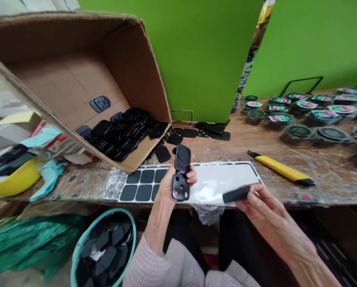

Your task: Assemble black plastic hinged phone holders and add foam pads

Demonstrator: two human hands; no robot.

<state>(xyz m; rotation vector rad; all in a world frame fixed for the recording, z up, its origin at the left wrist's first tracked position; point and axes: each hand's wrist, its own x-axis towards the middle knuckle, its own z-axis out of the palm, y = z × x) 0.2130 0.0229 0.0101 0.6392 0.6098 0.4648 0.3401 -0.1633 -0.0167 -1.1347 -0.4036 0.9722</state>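
My left hand (166,181) is closed around a black hinged plastic piece (181,187), unfolded, with a textured upper half and a lower half with holes. In my right hand (259,201), a thin black rectangular pad (236,194) is pinched by its right end, slightly blurred. Both hands are over the front edge of the workbench. Beneath them lies a white backing sheet (217,177), its left part carrying rows of black rounded-square pads (144,192) and its middle bare.
A tilted cardboard box (77,79) holds a heap of black plastic pieces (121,129). Loose black pads (190,133) lie by the green panel (202,59). To the right are a yellow cutter (281,168) and several packaged round items (324,115). Below left stands a turquoise bucket (133,227) of black pieces.
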